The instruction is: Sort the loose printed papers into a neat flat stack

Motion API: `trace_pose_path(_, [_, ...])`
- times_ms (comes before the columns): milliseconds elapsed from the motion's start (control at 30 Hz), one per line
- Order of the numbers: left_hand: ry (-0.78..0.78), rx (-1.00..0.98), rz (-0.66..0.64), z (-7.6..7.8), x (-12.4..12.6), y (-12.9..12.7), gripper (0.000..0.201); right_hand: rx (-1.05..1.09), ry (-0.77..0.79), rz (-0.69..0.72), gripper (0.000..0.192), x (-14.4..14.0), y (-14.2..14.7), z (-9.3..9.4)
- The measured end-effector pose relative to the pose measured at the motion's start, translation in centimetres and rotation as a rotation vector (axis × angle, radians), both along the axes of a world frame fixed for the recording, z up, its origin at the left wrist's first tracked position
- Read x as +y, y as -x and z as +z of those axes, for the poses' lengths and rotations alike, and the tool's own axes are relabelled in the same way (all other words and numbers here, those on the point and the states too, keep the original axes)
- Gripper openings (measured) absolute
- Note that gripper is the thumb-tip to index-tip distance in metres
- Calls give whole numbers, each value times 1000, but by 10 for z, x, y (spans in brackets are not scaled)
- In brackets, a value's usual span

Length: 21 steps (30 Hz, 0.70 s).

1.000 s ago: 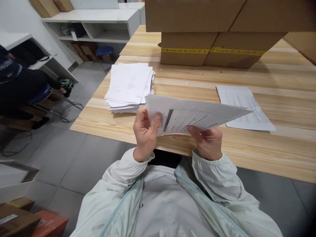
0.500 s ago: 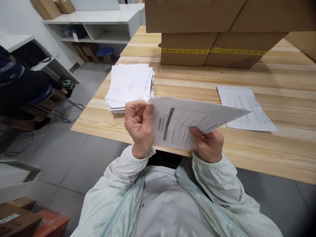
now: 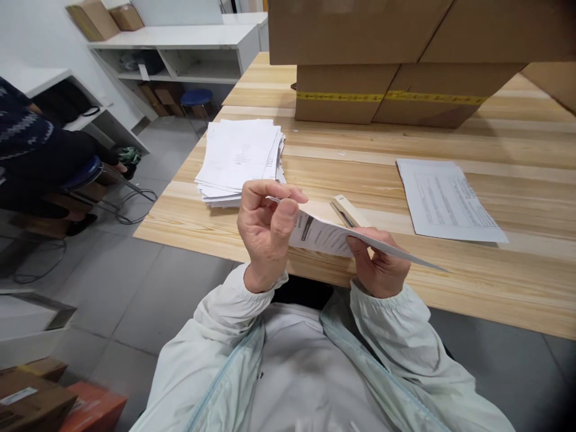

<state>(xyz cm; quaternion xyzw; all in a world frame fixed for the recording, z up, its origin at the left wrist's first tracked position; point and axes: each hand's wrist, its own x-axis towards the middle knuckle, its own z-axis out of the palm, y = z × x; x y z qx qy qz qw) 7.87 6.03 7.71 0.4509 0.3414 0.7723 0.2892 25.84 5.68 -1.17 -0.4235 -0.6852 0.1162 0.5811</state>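
Observation:
Printed sheets of paper [image 3: 326, 235] are held up above the table's near edge, tilted so that I see them almost edge-on. My right hand [image 3: 380, 261] pinches their lower edge, thumb on the printed side. At their left end, my left hand [image 3: 267, 234] has its thumb and fingers around the edge. Behind the sheets lies a cream-coloured stapler [image 3: 353, 210], partly hidden by the paper and my right hand. A thick stack of papers [image 3: 240, 153] sits to the left, its edges uneven. Off to the right, a thin set of printed sheets [image 3: 445, 201] lies flat on the wooden table [image 3: 333, 138].
Large cardboard boxes [image 3: 342, 90] with yellow tape are piled at the table's back. A seated person [image 3: 27, 129] is at the far left, near a blue stool [image 3: 197, 97] and white shelves [image 3: 198, 39]. Boxes [image 3: 33, 396] stand on the floor, lower left.
The held sheets have tipped from facing me to nearly edge-on, uncovering the stapler behind them. My left hand has shifted slightly right, its fingers reaching over the edge.

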Motion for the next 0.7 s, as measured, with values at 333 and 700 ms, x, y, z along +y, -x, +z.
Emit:
trace_pose_path(333, [0,-9,101,3,3,5,28,69,161,-108,16,-5,-5,5])
trace_pose_path(700, [303,-168,-262,0,6,11,59,537,1006,554,38,-7,-18,28])
